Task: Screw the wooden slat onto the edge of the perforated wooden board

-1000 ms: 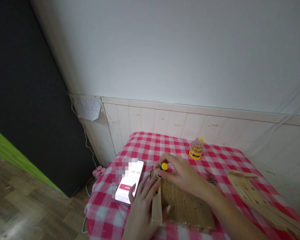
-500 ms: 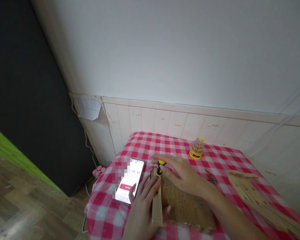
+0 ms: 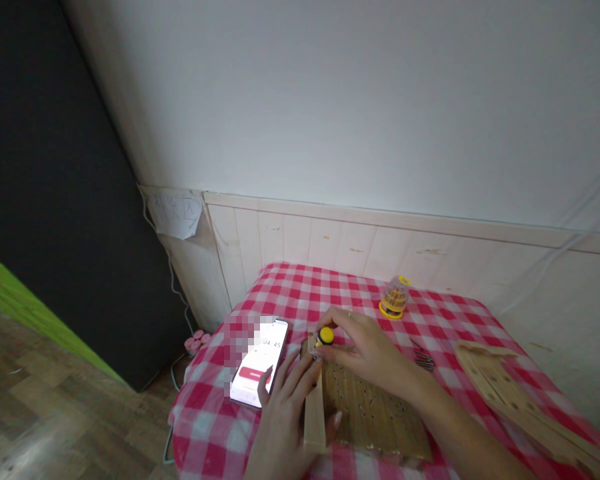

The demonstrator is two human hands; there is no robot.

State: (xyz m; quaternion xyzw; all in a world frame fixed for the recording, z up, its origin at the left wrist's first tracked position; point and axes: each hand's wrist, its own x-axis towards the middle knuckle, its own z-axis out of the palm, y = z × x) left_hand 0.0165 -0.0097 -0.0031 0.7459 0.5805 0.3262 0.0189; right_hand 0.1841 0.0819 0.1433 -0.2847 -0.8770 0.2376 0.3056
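Wall point(image 3: 350, 100) of white colour rises well beyond the left hand point(image 3: 285, 407) and the right hand point(image 3: 365, 343), as I see it from my place in the room. Under both hands spreads a checked tablecloth point(image 3: 300, 287), red and white. To the right of the right forearm, well apart from it, lies a curved wooden piece point(image 3: 500, 387). A brown wooden board point(image 3: 375, 407) with many small holes lies below the right hand and forearm, and to the right of the left hand.

The phone point(image 3: 275, 343) lies just to the left of the left hand, whose outer finger reaches over its lower part. The wooden strip point(image 3: 314, 417) points with its long axis away from the person, along the left side of the board. The left hand clasps it, fingers over the farther part, thumb showing on the right side. A clear bit case point(image 3: 395, 297) stands beyond the right hand; loose bits point(image 3: 423, 360) lie beside the right forearm.

The small screwdriver point(image 3: 325, 337) is pinched between thumb and finger of the right hand, the nearer one, just beyond the left fingertips. Its yellow cap faces upward; whether its tip touches the strip, I cannot tell.
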